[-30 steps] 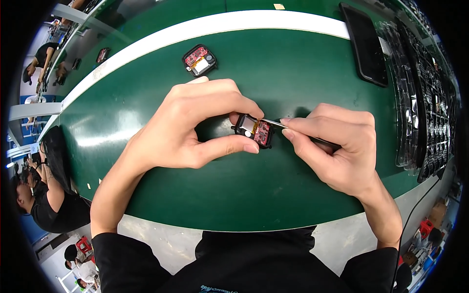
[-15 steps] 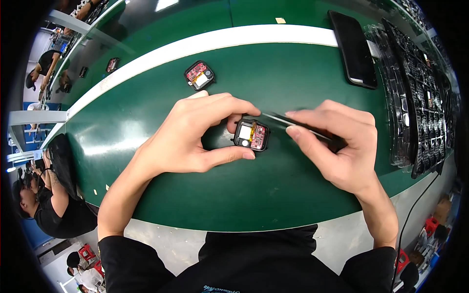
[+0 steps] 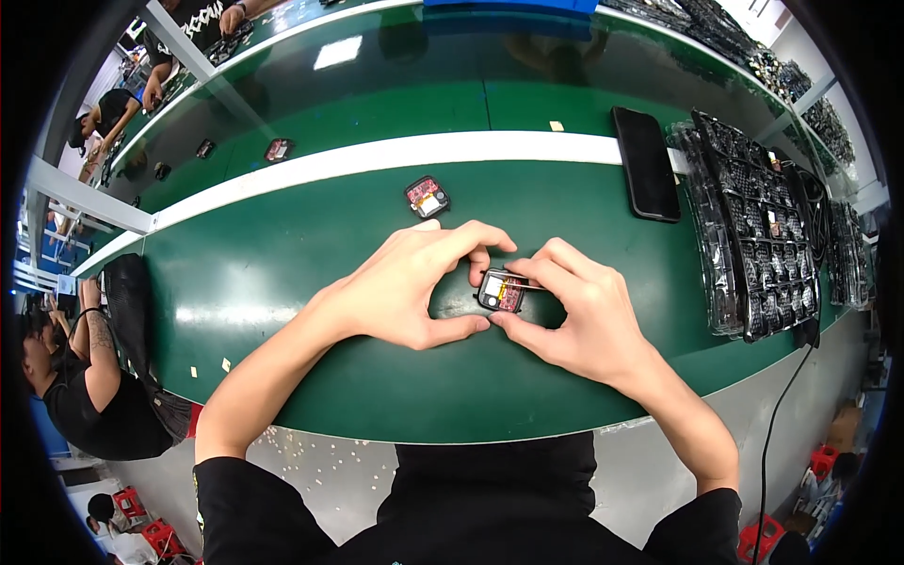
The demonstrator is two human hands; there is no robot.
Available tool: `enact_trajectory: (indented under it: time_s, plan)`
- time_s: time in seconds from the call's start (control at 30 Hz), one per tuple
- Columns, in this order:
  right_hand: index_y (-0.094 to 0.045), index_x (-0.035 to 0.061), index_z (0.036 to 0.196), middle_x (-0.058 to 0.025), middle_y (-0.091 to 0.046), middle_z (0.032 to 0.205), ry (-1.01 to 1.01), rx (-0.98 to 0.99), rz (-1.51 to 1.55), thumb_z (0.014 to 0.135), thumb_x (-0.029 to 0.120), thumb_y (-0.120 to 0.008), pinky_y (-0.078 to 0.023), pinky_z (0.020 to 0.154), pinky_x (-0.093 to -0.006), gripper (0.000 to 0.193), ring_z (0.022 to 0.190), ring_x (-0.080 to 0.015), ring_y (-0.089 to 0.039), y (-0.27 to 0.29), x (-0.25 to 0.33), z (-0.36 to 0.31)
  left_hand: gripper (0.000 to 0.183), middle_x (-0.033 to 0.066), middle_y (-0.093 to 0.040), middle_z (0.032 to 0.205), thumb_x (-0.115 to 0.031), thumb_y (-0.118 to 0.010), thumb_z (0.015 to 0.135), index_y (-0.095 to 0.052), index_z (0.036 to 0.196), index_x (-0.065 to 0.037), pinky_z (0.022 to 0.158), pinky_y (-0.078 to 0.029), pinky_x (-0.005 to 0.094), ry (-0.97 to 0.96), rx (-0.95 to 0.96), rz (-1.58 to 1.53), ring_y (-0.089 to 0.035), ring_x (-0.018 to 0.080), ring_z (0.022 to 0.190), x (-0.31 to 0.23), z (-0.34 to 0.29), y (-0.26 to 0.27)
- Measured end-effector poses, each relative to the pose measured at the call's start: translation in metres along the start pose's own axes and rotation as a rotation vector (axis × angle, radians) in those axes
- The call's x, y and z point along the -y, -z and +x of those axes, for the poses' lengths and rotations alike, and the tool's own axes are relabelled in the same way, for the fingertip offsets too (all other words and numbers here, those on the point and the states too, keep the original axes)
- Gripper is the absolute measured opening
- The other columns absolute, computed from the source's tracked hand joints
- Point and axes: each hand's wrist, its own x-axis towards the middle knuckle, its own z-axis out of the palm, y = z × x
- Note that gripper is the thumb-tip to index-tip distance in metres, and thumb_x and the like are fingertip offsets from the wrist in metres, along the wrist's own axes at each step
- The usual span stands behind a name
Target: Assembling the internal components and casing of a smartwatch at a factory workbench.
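A small square black watch case (image 3: 501, 290) lies on the green table with its inside facing up, showing a red circuit board, a pale block and a strip of yellow tape. My left hand (image 3: 400, 290) curls round its left side, with the thumb at the lower edge and the fingers at the upper left. From the right, my right hand (image 3: 589, 311) pinches a pair of thin tweezers (image 3: 529, 284), their tips over the circuit board. The right thumb comes close to the case's lower edge. Whether the tips grip anything is too small to tell.
Another opened watch case (image 3: 427, 198) lies beyond my left hand. A black phone (image 3: 646, 165) leans near the white ledge (image 3: 377, 162). Stacked plastic trays (image 3: 753, 226) stand at the right. A black bag (image 3: 132, 311) hangs at the left edge, beside a seated person (image 3: 89, 395).
My right hand has moved left, bringing the tweezers from beside the watch case to over its circuit board. My left hand stays round the case. The whole view has shifted.
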Motion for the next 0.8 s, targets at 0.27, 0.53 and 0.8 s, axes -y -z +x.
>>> enact_trajectory:
  time_s: [0.27,0.53,0.8]
  plan:
    - [-0.078,0.0016,0.114,-0.0063,-0.069,0.097,0.104,-0.141,-0.159,0.08,0.02,-0.096,-0.061,0.064,-0.0347,0.043,0.075,-0.0222,-0.077,0.055,0.024,-0.003,0.052,0.0113,-0.071,0.106,-0.012,-0.09,0.08,-0.072,0.128,-0.005,0.08,-0.058,0.0403,-0.082,-0.137,0.177,-0.071,0.0288,0.092,-0.008,0.0,0.009]
    - [-0.08,0.0008,0.106,-0.0109,-0.072,0.086,-0.288,-0.534,-0.475,0.081,0.029,-0.095,-0.059,0.075,-0.0381,0.041,0.079,-0.0227,-0.072,0.223,-0.036,-0.009,0.05,0.0142,-0.068,0.123,-0.018,-0.095,0.084,-0.072,0.125,-0.002,0.091,-0.059,0.043,0.159,-0.482,0.55,-0.071,0.0338,0.103,0.007,-0.001,0.019]
    - [-0.088,0.0034,0.107,-0.0176,-0.084,0.095,-0.728,-0.464,-0.645,0.083,0.052,-0.093,-0.062,0.088,-0.0453,0.054,0.092,-0.0333,-0.082,0.3,-0.165,-0.045,0.042,0.013,-0.07,0.13,-0.007,-0.084,0.09,-0.073,0.131,-0.002,0.102,-0.057,0.0434,0.013,-0.271,0.447,-0.068,0.0341,0.12,0.002,0.01,0.016]
